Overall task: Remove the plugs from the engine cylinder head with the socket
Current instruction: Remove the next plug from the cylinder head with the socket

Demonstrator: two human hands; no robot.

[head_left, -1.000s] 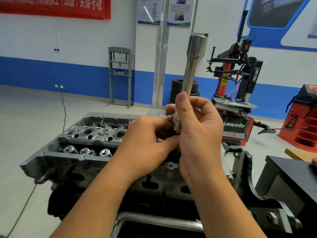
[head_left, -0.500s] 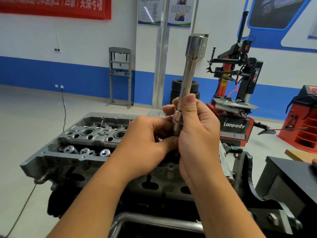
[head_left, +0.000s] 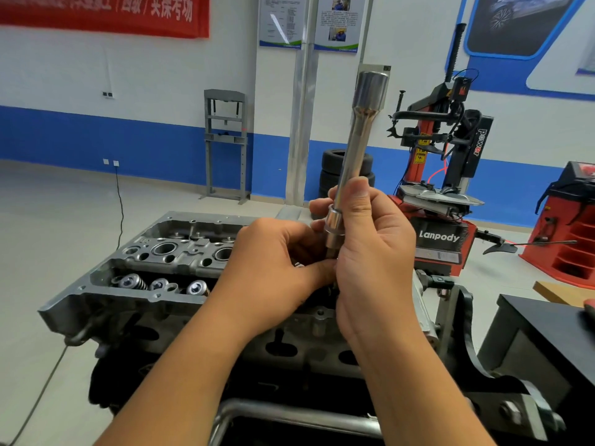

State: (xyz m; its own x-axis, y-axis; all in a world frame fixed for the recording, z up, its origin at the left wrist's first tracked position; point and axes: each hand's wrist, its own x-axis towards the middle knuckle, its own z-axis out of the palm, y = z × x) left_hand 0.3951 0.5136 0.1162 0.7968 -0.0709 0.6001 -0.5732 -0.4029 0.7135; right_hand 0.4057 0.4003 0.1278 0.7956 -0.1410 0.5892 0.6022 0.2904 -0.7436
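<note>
I note my right hand (head_left: 370, 252) grasping the long socket (head_left: 352, 156), upright above the cylinder head (head_left: 151, 268). My left hand (head_left: 273, 268) pinches at its lower end; any plug there is hidden. Judged step: freeing an extracted plug. Next: a clean pull.
</note>
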